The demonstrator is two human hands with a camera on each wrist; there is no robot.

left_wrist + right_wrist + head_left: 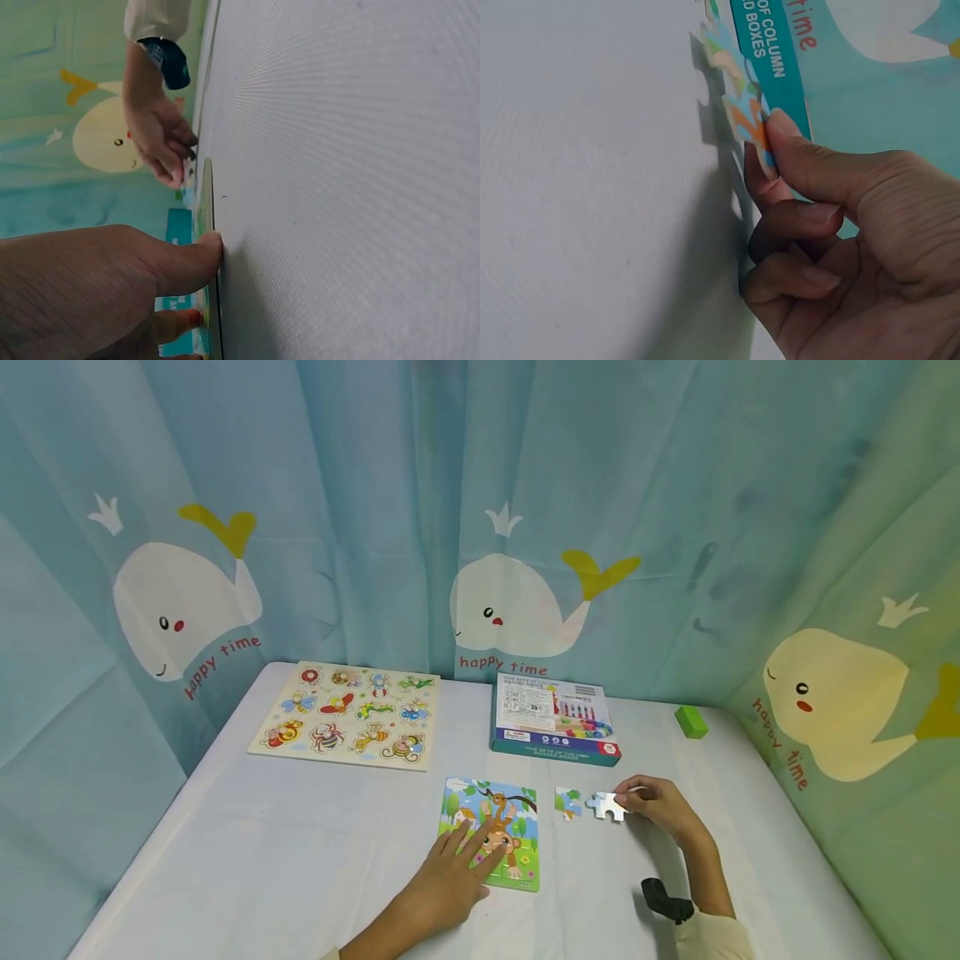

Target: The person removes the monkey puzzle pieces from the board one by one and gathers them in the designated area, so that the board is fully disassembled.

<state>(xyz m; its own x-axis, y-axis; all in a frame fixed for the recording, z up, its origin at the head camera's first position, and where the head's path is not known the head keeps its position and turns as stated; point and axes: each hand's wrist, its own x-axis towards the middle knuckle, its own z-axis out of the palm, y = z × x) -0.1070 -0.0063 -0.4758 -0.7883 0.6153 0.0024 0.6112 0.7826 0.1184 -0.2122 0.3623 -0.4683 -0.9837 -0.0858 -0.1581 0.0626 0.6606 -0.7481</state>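
So the left hand [448, 883] is resting on the monkey puzzle [525, 864], fingers spreading out fairly straight over its lower left part, thumb sitting right by the bottom edge. The puzzle is lying flat under those fingers, with most of the picture showing past them.

Over on the other side, the right hand [662, 808] is pinching a puzzle piece [606, 806] between thumb and finger, other fingers curling in. The piece is sticking out from the fingertips toward the puzzle and tilting over the table [360, 852]; can't tell if its low edge is touching down. A second piece [567, 802] is lying between that one and the puzzle, just beside both and touching neither.

Further back, a box [555, 718] is lying behind the pieces, a bug board [360, 739] is taking up the far left, and a green block [691, 722] is sitting far right. A whale curtain [375, 527] is hanging behind everything.
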